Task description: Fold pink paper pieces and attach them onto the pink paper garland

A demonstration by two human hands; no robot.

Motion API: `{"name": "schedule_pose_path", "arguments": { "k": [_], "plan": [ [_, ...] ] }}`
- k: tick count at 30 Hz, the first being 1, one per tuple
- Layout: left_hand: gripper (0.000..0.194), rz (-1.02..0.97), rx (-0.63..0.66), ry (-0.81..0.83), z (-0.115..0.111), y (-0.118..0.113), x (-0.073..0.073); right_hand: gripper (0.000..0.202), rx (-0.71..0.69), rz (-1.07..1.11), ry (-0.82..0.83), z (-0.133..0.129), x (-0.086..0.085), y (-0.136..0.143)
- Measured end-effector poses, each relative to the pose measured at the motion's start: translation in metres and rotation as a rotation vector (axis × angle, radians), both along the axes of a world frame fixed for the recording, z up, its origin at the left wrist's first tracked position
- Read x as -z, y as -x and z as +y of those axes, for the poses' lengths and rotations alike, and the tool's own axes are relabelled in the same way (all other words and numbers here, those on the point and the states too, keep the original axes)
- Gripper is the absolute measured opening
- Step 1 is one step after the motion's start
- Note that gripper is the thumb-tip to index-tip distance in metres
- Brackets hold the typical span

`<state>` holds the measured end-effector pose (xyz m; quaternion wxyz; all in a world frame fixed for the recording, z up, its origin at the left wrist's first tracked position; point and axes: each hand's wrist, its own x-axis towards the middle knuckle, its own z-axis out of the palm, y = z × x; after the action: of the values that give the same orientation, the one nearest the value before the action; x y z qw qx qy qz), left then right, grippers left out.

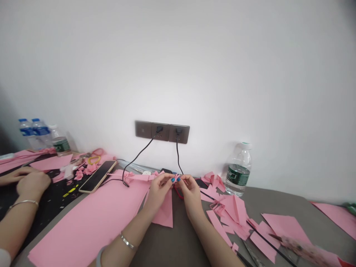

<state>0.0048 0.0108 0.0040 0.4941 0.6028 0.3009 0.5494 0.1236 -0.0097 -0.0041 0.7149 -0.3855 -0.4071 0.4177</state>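
Between the fingertips of both hands is a small folded piece of pink paper (pixel 176 177), mostly hidden by the fingers. My left hand (pixel 160 187) pinches it from the left, thumb and forefinger closed. From the right, my right hand (pixel 190 191) pinches the same piece. Below my left hand, a pink paper sheet (pixel 164 213) lies on the grey table (pixel 167 248). A larger pink sheet (pixel 102 215) spreads to the left of my forearm.
A phone (pixel 98 176) lies to the left, near yellow-handled scissors (pixel 94 160) and paper flowers (pixel 90 169). A co-worker's hands (pixel 33 183) rest at far left. To the right stand a water bottle (pixel 238 170) and paper scraps (pixel 235 213). Black cords (pixel 141 151) run from wall sockets (pixel 162 131).
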Motion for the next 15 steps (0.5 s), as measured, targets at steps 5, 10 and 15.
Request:
{"name": "schedule_pose_path", "arguments": {
  "k": [5,10,15],
  "plan": [
    [0.02,-0.009,-0.009,0.027,0.002,0.0014,0.0037,0.021,-0.009,0.003,0.002,0.0017,0.0035,-0.0007],
    [0.019,0.015,-0.031,0.006,0.0012,0.0013,0.002,0.025,-0.016,0.019,0.025,0.002,0.0049,-0.0008],
    [0.02,0.028,-0.057,0.001,0.0007,0.0011,0.0009,0.029,0.001,0.028,-0.016,0.0003,0.0033,0.0012]
  ]
}}
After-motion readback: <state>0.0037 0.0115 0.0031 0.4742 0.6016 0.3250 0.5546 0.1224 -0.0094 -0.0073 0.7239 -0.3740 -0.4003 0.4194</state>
